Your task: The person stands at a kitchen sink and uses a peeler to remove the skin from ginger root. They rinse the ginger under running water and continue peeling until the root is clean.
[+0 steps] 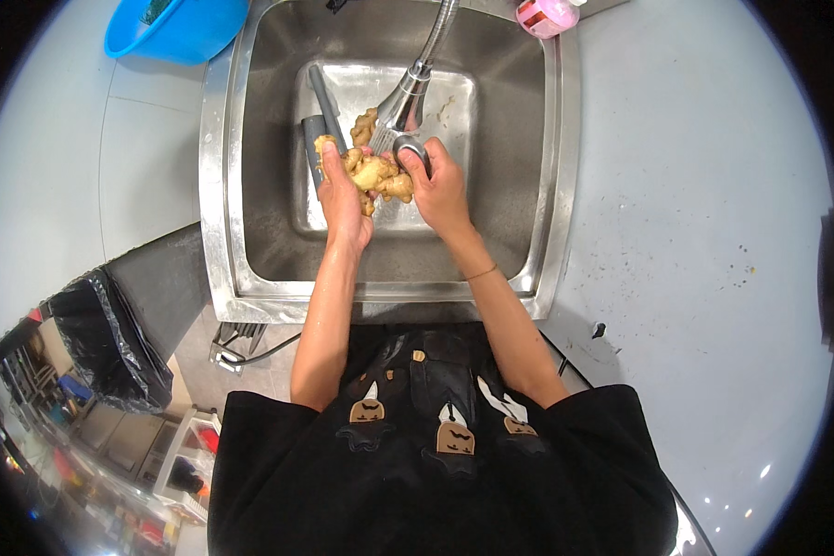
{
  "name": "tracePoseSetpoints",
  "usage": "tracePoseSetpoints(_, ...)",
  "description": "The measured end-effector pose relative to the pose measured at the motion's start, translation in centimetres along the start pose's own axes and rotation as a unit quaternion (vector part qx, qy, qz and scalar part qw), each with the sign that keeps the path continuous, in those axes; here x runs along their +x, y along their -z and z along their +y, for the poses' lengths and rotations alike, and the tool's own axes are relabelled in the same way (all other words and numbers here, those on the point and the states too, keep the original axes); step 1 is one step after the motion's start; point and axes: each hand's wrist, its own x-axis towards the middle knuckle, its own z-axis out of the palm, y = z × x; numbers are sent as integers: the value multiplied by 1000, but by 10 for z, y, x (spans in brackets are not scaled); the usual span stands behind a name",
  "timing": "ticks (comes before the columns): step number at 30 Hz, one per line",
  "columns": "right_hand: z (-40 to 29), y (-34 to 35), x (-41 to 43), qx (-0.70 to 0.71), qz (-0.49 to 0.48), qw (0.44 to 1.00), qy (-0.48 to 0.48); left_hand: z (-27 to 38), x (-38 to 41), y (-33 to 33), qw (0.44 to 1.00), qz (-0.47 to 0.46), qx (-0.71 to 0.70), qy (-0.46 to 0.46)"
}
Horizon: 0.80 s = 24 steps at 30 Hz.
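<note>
A knobbly ginger root (pixel 372 175), with a paler yellow patch in its middle, is held over the sink by my left hand (pixel 342 201). The left thumb presses on its left end. My right hand (pixel 439 184) is closed around a dark, rounded tool (pixel 412 154) at the root's right side; the tool's working end cannot be made out. Water (pixel 387 139) sprays from the chrome faucet head (pixel 404 101) onto the far side of the root. Another ginger piece (pixel 364 126) shows just beyond, left of the faucet head.
Two dark grey bars (pixel 325 97) lie at the left of the stainless steel sink (pixel 500 229). A blue basin (pixel 181 31) stands at the back left, a pink bottle (pixel 548 17) at the back right. Grey countertop (pixel 688 174) extends right. A black plastic bag (pixel 111 340) hangs at left.
</note>
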Motion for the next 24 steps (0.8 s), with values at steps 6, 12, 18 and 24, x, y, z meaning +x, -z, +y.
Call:
tracePoseSetpoints(6, -6, 2, -6, 55, -86, 995, 5, 1, 2, 0, 999, 25, 6, -32)
tracePoseSetpoints(12, -20, 2, -5, -25, -52, 998, 39, 2, 1, 3, 999, -18, 0, -46)
tracePoseSetpoints(18, -8, 8, -1, 25, -94, 995, -10, 2, 1, 4, 999, 11, 25, -18)
tracePoseSetpoints(24, -12, 2, -4, -14, -74, 983, 165, 3, 10, 7, 998, 3, 65, -18)
